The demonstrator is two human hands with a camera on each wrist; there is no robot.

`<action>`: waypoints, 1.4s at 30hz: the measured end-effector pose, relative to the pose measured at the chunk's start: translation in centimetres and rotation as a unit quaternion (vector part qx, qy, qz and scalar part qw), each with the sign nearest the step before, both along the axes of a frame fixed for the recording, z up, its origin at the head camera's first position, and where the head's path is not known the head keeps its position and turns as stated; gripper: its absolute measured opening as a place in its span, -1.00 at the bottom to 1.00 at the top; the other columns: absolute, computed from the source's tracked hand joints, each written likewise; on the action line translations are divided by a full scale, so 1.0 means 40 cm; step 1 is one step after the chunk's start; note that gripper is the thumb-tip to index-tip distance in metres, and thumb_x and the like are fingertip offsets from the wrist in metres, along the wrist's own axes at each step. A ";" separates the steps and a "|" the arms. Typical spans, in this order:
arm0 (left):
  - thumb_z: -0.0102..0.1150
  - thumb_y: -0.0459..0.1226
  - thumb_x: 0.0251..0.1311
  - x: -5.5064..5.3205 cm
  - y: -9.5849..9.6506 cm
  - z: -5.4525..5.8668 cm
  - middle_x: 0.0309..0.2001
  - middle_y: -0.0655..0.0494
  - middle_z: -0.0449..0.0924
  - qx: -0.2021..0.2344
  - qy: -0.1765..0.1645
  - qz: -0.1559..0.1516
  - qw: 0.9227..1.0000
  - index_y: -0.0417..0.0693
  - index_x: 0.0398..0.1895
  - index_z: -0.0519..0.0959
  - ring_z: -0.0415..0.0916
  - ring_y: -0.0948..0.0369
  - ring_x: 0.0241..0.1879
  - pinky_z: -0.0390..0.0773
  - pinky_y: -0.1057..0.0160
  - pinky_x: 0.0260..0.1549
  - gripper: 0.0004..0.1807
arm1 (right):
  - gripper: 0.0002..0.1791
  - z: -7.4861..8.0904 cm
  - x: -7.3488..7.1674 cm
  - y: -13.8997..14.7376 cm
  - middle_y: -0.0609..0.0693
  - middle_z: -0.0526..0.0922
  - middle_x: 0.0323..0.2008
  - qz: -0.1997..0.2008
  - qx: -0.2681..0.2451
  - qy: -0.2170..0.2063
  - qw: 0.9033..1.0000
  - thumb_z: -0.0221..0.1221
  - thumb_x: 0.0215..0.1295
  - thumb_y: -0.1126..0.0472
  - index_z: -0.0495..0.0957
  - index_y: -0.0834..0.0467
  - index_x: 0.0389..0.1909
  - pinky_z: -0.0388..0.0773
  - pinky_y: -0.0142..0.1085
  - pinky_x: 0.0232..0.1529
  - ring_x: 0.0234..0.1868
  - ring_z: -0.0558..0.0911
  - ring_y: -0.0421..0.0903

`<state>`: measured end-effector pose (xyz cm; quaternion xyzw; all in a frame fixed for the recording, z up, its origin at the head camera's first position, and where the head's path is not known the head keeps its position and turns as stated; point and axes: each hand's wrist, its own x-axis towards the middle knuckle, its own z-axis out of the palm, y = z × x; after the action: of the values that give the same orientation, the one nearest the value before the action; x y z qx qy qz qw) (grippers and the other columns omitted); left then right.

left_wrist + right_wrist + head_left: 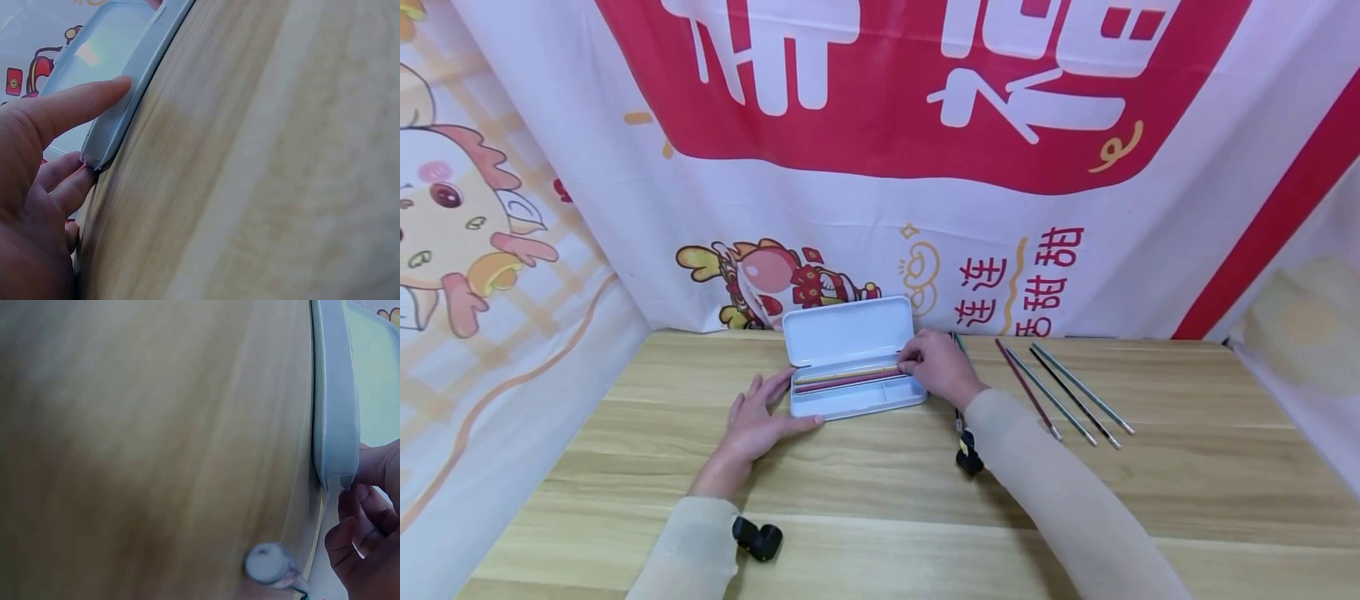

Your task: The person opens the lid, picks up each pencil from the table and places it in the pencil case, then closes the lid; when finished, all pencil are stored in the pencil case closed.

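Observation:
An open white pencil case (857, 408) lies on the table with its lid (848, 330) tilted back. Inside it, a yellow pencil (842, 375) and a reddish pencil (842, 383) lie lengthwise. My left hand (758, 425) rests around the case's left end, its thumb stretched along the front wall and its other fingers touching the end. At the right end, my right hand (943, 367) pinches the end of the yellow pencil with curled fingers. The fingertips are partly hidden in the head view; in the right wrist view they are at the case's corner.
Right of the case lie a red pencil (1028, 387), a black pencil (1073, 396) and green ones, including a green pencil (1082, 387). Another dark pencil (958, 421) lies partly beneath my right arm. A printed cloth (865, 200) hangs behind the table (880, 517).

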<state>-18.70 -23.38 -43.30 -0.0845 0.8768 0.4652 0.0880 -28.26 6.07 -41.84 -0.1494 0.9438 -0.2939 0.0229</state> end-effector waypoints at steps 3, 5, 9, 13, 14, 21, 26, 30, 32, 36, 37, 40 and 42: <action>0.65 0.05 0.08 0.001 0.001 0.002 0.74 0.07 0.12 0.002 0.000 0.001 1.000 0.25 0.73 0.16 -0.57 -0.11 0.78 -0.61 -0.31 0.68 0.17 | -0.92 0.002 0.000 -0.003 -0.07 0.67 -0.13 0.000 0.009 -0.005 1.000 0.40 0.44 0.19 0.85 0.00 -0.14 0.65 -0.18 0.05 -0.07 0.61 -0.09; 0.65 0.04 0.09 0.002 0.001 0.003 0.74 0.07 0.11 0.004 0.000 0.001 1.000 0.25 0.74 0.16 -0.57 -0.11 0.78 -0.62 -0.31 0.68 0.17 | -0.90 0.004 0.000 -0.004 -0.07 0.67 -0.12 0.001 0.011 -0.009 1.000 0.39 0.45 0.19 0.86 -0.01 -0.12 0.64 -0.19 0.04 -0.06 0.61 -0.10; 0.65 0.04 0.09 0.004 0.002 0.005 0.74 0.08 0.11 0.005 -0.003 0.002 1.000 0.27 0.74 0.16 -0.58 -0.11 0.78 -0.61 -0.32 0.68 0.17 | -0.87 0.008 0.002 -0.006 -0.05 0.66 -0.11 0.004 0.008 -0.014 1.000 0.37 0.48 0.20 0.86 -0.02 -0.09 0.61 -0.19 0.03 -0.05 0.59 -0.08; 0.64 0.04 0.10 0.005 0.002 0.006 0.74 0.08 0.10 0.005 -0.004 0.002 1.000 0.27 0.74 0.16 -0.58 -0.12 0.78 -0.61 -0.33 0.68 0.16 | -0.85 0.012 0.003 -0.006 -0.03 0.64 -0.11 0.008 0.004 -0.015 1.000 0.35 0.48 0.22 0.87 -0.02 -0.07 0.57 -0.21 0.01 -0.05 0.57 -0.07; 0.64 0.04 0.10 0.005 0.002 0.007 0.74 0.08 0.10 0.005 -0.004 0.002 1.000 0.27 0.74 0.16 -0.58 -0.12 0.78 -0.61 -0.32 0.68 0.16 | -0.85 0.012 0.003 -0.006 -0.03 0.64 -0.11 0.007 0.004 -0.015 1.000 0.36 0.48 0.22 0.87 -0.02 -0.07 0.56 -0.21 0.00 -0.05 0.57 -0.06; 0.64 0.03 0.11 0.005 0.003 0.009 0.75 0.08 0.10 0.005 -0.001 0.002 1.000 0.27 0.74 0.16 -0.58 -0.13 0.78 -0.61 -0.34 0.67 0.16 | -0.86 0.008 -0.003 -0.006 -0.03 0.63 -0.09 -0.002 -0.017 -0.030 0.999 0.38 0.46 0.19 0.87 -0.04 -0.08 0.54 -0.22 -0.02 -0.04 0.56 -0.06; 0.63 0.04 0.12 0.006 0.004 0.010 0.75 0.08 0.10 0.005 -0.002 0.004 1.000 0.27 0.74 0.15 -0.59 -0.13 0.78 -0.60 -0.35 0.67 0.16 | -0.87 0.006 -0.007 -0.005 -0.03 0.64 -0.10 0.001 -0.026 -0.028 0.999 0.39 0.45 0.19 0.87 -0.02 -0.09 0.55 -0.22 -0.01 -0.04 0.57 -0.06; 0.64 0.04 0.11 0.007 0.002 0.011 0.75 0.07 0.09 0.006 -0.003 0.005 1.000 0.27 0.74 0.15 -0.59 -0.14 0.78 -0.60 -0.37 0.66 0.16 | -0.87 0.007 -0.003 -0.001 -0.02 0.66 -0.09 0.007 -0.036 -0.028 0.999 0.40 0.44 0.17 0.86 0.00 -0.07 0.58 -0.21 -0.01 -0.05 0.59 -0.06; 0.64 0.05 0.10 0.008 0.001 0.010 0.75 0.06 0.09 0.006 -0.003 0.004 1.000 0.26 0.74 0.16 -0.59 -0.14 0.78 -0.60 -0.36 0.66 0.17 | -0.86 0.010 0.001 0.003 -0.02 0.68 -0.07 0.010 -0.050 -0.031 0.998 0.39 0.45 0.16 0.84 0.00 -0.05 0.61 -0.19 0.00 -0.04 0.60 -0.06; 0.65 0.06 0.08 0.008 -0.001 0.005 0.75 0.05 0.10 0.002 0.001 0.000 1.000 0.24 0.74 0.16 -0.58 -0.14 0.78 -0.60 -0.35 0.67 0.18 | -0.83 0.026 0.016 0.029 -0.04 0.71 -0.04 0.010 -0.086 -0.038 0.995 0.39 0.45 0.11 0.81 -0.02 -0.01 0.66 -0.19 0.01 -0.01 0.63 -0.06; 0.65 0.07 0.08 0.008 -0.001 0.004 0.74 0.05 0.10 0.001 0.001 -0.002 1.000 0.24 0.74 0.16 -0.57 -0.14 0.78 -0.60 -0.35 0.67 0.18 | -0.81 0.031 0.022 0.041 -0.04 0.72 -0.03 0.011 -0.097 -0.037 0.994 0.39 0.45 0.10 0.81 -0.01 0.00 0.66 -0.20 0.00 -0.01 0.63 -0.07; 0.64 0.08 0.09 0.007 0.000 0.002 0.74 0.06 0.10 0.000 0.003 -0.003 1.000 0.24 0.74 0.16 -0.57 -0.14 0.78 -0.60 -0.35 0.67 0.18 | -0.75 0.059 0.049 0.083 -0.04 0.74 -0.02 0.001 -0.129 -0.039 0.991 0.38 0.46 0.05 0.78 -0.01 0.07 0.66 -0.21 -0.07 -0.01 0.63 -0.04; 0.64 0.08 0.09 0.006 0.000 0.003 0.75 0.06 0.10 0.001 0.002 -0.001 1.000 0.26 0.74 0.16 -0.58 -0.14 0.78 -0.59 -0.37 0.66 0.18 | -0.70 0.079 0.072 0.113 -0.04 0.75 -0.01 -0.014 -0.143 -0.037 0.989 0.38 0.46 0.01 0.77 0.00 0.11 0.66 -0.21 -0.09 0.00 0.64 -0.02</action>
<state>-18.45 -23.38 -43.19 -0.0822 0.8766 0.4660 0.0870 -25.39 10.58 -38.69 -0.1272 0.8927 -0.4311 0.0317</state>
